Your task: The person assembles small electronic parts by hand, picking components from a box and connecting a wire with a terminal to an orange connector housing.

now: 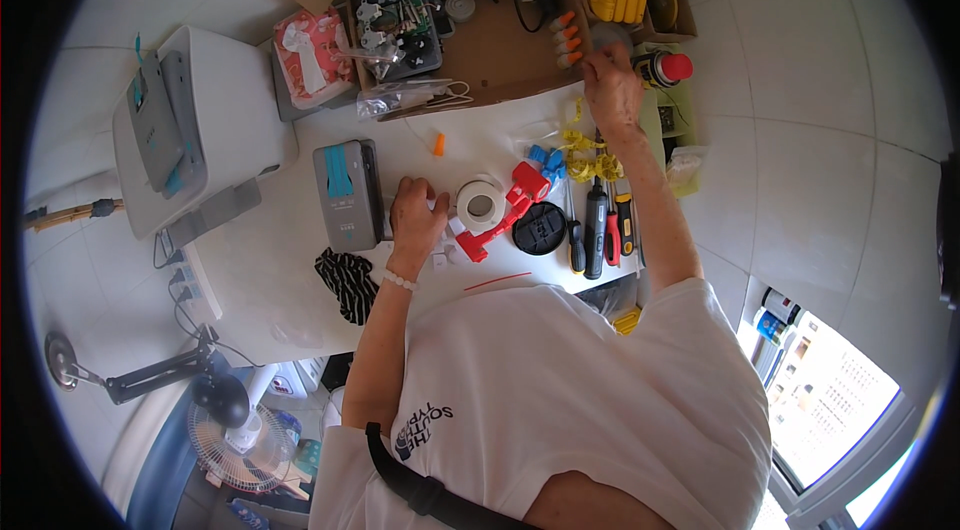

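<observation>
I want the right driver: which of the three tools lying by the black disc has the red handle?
The red-handled screwdriver, lying between the thick black driver and the yellow-handled one.

Counted near the grips: one white tape roll (481, 202), one black disc (539, 228), three dark-handled screwdrivers (598, 230), three orange-tipped caps (565, 40), one red-capped can (668, 68).

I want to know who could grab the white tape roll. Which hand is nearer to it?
Left. The left hand rests on the table just beside the tape roll; the right hand is stretched far off, up at the cardboard box.
</observation>
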Available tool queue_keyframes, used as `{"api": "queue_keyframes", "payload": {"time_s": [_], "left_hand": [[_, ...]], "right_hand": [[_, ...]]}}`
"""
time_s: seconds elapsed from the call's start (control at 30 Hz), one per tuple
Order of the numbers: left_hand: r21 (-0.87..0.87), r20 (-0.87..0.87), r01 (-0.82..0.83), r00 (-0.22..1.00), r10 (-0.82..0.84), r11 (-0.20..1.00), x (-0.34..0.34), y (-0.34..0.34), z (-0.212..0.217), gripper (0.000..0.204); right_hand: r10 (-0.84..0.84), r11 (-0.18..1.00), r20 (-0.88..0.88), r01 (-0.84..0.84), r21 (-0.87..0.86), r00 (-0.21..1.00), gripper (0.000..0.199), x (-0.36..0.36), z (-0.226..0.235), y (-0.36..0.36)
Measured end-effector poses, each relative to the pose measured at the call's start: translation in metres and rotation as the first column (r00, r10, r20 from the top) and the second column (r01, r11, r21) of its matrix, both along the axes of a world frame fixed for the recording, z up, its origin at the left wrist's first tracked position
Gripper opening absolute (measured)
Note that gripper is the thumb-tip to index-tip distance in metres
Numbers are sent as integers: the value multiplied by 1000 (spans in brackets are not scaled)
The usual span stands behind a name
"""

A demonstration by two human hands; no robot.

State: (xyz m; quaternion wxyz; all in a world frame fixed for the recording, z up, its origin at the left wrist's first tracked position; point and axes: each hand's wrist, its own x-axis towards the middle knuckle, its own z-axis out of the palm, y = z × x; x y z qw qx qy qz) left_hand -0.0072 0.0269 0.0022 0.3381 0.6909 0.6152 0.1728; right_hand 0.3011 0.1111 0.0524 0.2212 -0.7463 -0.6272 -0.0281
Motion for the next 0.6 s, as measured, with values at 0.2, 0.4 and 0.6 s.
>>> {"api": "queue_keyframes", "payload": {"time_s": [0.2, 0.4, 0.6], "left_hand": [[10, 0, 1, 1000, -1, 1000, 0, 0, 1, 19], [8, 6, 11, 1000, -11, 1000, 1, 0, 3, 19], [-6, 13, 12, 1000, -12, 1000, -1, 0, 0, 21]], "right_hand": [[72, 981, -129, -48, 186, 989, 7, 8, 1, -4], [61, 977, -299, 4, 213, 952, 9, 4, 22, -32], [5, 996, -383, 31, 88, 924, 10, -8, 31, -68]]}}
